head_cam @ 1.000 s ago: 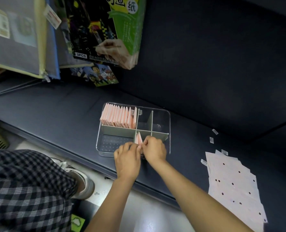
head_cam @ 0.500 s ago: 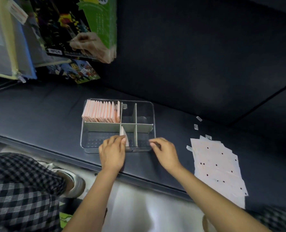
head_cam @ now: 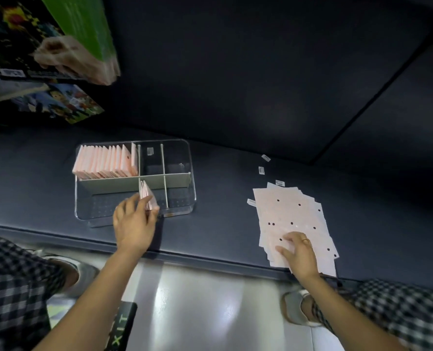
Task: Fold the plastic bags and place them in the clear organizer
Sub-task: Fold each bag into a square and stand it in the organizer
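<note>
The right hand (head_cam: 297,254) has left the clear organizer (head_cam: 182,216) and moved over to the pile of flat plastic bags (head_cam: 293,214) on the dark shelf (head_cam: 223,203). Its fingers are spread and rest on the top bag, so the next bag is about to be picked up for folding. The left hand (head_cam: 134,221) stays at the organizer, fingers loosely spread against the few folded bags (head_cam: 147,196) standing in the near middle box, keeping them upright. The far left box is already packed with a row of folded bags (head_cam: 104,162). Small white stickers (head_cam: 261,170) lie near the pile. Colorful toy packs (head_cam: 55,41) hang above on the left. Nothing blocks the way between pile and organizer.
</note>
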Tool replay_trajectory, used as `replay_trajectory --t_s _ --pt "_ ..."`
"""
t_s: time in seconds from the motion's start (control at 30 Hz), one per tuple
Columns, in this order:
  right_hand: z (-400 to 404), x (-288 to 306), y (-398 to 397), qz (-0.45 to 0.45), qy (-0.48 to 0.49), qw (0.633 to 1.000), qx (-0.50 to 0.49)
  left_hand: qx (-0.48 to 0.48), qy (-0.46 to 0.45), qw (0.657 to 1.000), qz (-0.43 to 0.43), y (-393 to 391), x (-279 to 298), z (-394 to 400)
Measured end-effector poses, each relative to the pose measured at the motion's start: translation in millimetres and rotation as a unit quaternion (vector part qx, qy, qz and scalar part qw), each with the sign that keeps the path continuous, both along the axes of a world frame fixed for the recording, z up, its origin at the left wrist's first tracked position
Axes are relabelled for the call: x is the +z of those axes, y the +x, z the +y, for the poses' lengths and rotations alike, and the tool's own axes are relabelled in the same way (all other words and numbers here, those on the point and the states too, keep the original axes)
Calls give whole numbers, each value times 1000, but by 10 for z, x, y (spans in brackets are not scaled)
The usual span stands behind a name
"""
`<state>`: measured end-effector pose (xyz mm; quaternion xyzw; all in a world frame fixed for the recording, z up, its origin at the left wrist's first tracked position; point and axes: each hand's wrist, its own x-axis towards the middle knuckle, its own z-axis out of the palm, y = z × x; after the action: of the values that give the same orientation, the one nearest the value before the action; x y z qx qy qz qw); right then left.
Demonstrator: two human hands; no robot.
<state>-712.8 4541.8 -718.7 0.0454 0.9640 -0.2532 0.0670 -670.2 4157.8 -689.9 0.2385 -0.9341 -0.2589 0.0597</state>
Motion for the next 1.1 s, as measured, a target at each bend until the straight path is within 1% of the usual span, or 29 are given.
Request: replay_trajectory --t_s 0.1,0.2,0.3,0.37,0.43,0.47,0.53,0.6,0.63,0.7,0.8,0.87,0.93,1.0,1.1 --pt "4 -40 4 34 -32 999 -25 -6 7 999 31 35 44 153" --pt "22 -30 -32 38 -58 997 -46 -31 5 997 75 85 97 323" --pt "0 26 -63 45 -36 998 -21 -107 -8 987 118 89 157 520" --pt "-103 131 -94 74 -20 997 18 -176 8 977 120 72 182 655" --pt "-289 264 -136 74 -30 993 87 -239 63 965 88 69 204 800" --pt "-399 319 -149 51 -47 990 126 -267 89 957 66 71 205 870" --pt "-634 391 -139 -25 -92 979 179 -318 116 941 9 75 175 1001" --pt "-835 425 -84 -93 -147 966 193 -349 143 924 -59 93 132 1107" --pt "-913 430 -48 -116 -172 958 196 -348 160 919 -89 106 112 1143" --pt "-1006 427 2 -159 -202 945 201 -317 175 924 -121 135 60 1176" --pt "-1032 426 -1 -218 -210 932 200 -247 192 943 -114 182 -1 1162" --pt "-996 473 -37 -254 -222 922 193 -200 256 939 -115 202 -34 1147" --pt "-895 544 -114 -298 -228 905 202 -148 359 915 -109 220 -60 1136" --pt "-707 619 -221 -341 -191 890 234 -78 450 885 -90 222 -60 1118" --pt "-406 673 -349 -384 -125 878 258 40 538 836 -102 207 -72 1070"
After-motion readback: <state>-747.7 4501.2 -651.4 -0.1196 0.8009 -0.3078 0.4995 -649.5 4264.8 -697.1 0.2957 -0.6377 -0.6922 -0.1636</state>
